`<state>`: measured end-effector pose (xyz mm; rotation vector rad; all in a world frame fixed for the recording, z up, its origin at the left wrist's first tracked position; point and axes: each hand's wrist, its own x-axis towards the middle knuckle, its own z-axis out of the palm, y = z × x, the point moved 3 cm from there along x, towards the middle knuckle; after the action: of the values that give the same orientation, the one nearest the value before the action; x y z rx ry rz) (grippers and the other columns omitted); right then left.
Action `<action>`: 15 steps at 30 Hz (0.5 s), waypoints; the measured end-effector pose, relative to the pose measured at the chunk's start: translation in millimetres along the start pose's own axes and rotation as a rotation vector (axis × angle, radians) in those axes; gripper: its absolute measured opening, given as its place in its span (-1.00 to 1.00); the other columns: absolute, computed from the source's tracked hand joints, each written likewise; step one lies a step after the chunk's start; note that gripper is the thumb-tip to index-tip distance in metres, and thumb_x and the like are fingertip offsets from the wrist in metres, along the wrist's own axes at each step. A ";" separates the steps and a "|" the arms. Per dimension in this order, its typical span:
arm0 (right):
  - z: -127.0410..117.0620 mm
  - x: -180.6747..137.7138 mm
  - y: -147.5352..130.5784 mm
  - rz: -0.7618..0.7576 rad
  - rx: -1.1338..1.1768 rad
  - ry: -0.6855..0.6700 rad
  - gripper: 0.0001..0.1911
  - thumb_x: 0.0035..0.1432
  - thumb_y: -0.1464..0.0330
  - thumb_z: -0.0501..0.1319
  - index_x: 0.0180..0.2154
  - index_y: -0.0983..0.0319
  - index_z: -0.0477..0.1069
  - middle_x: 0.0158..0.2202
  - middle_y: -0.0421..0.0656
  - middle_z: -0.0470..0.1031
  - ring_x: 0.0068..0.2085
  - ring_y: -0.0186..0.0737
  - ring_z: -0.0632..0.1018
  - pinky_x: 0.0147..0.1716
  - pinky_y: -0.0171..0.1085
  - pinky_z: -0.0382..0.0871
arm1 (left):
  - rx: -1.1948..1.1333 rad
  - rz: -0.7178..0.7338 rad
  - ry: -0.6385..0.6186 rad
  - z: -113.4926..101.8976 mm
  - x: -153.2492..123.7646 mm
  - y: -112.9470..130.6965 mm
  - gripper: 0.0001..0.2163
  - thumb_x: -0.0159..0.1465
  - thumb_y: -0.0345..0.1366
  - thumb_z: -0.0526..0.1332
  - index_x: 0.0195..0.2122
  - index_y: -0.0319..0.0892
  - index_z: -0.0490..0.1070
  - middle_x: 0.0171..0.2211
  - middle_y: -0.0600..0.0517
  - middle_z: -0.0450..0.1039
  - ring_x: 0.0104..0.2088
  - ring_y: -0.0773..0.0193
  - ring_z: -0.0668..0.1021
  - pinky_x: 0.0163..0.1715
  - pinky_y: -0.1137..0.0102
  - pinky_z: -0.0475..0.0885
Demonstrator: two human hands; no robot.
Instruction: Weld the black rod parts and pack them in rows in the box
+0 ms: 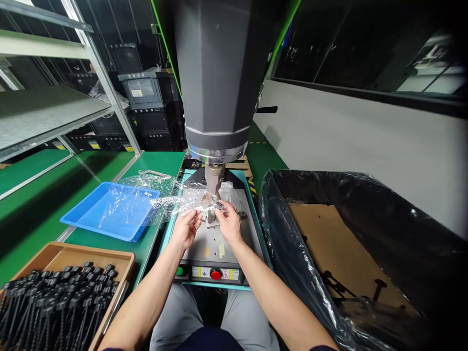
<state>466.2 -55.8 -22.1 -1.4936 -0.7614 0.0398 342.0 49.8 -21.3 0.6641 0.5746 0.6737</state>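
Grey press housing (219,73) fills the top centre, with its metal horn (214,183) pointing down at the press base (219,243). Right of the press stands a large box (365,253) lined with a black bag; a few black parts lie on its cardboard floor. Green worktop (47,195) extends to the left and carries a blue tray (109,212) covered with clear film. Nearer to me on the left, a brown tray (66,256) holds many black parts (54,302). On the front panel of the press base sit a green button (179,271) and a red button (215,274).

Both hands work just below the horn. My left hand (186,228) pinches the edge of a clear plastic bag (183,200), fingers curled on the film. My right hand (228,222) pinches a small part (218,204) at the fixture directly under the horn. The bag lies across the left rear of the base and touches the fixture area. I cannot tell the exact shape of the part.
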 end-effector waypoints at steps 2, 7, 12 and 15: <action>1.2 7.2 -1.8 -0.025 -0.011 0.016 -0.66 0.11 0.24 0.21 -0.08 0.20 0.47 -0.01 0.00 0.37 -0.07 -0.09 0.46 -0.20 -0.19 0.43 | -0.005 0.011 -0.005 1.4 1.1 3.9 -0.76 -0.03 -0.33 0.44 -0.39 -0.24 0.42 -0.37 0.01 0.54 -0.46 0.40 0.57 -0.48 0.57 0.49; 11.3 30.3 2.6 0.001 0.038 0.027 -0.69 0.02 0.25 0.24 -0.17 0.20 0.51 -0.05 -0.03 0.41 -0.02 -0.08 0.44 -0.03 -0.14 0.35 | 0.001 0.031 -0.015 2.5 3.3 9.4 -0.76 -0.03 -0.33 0.43 -0.40 -0.23 0.40 -0.38 0.02 0.54 -0.46 0.40 0.57 -0.50 0.57 0.48; 17.0 49.3 13.8 0.225 0.132 -0.110 -0.59 -0.11 0.26 0.32 -0.15 0.22 0.50 -0.11 -0.08 0.49 -0.05 -0.06 0.46 0.01 -0.08 0.30 | 0.020 0.041 -0.015 -1.3 5.3 8.5 -0.77 -0.01 -0.32 0.42 -0.40 -0.23 0.40 -0.38 0.03 0.54 -0.46 0.41 0.57 -0.50 0.58 0.47; 12.4 53.7 12.3 0.279 0.219 -0.283 -0.49 -0.11 0.28 0.34 -0.04 0.19 0.46 -0.06 -0.11 0.49 -0.01 -0.06 0.45 0.05 -0.07 0.26 | 0.023 0.037 -0.014 -4.0 6.9 7.4 -0.79 0.00 -0.32 0.41 -0.40 -0.23 0.41 -0.38 0.03 0.54 -0.45 0.41 0.57 -0.49 0.57 0.47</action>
<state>507.0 -18.3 -11.5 -1.3885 -0.7411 0.5379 341.1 60.6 -20.5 0.7016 0.5589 0.6972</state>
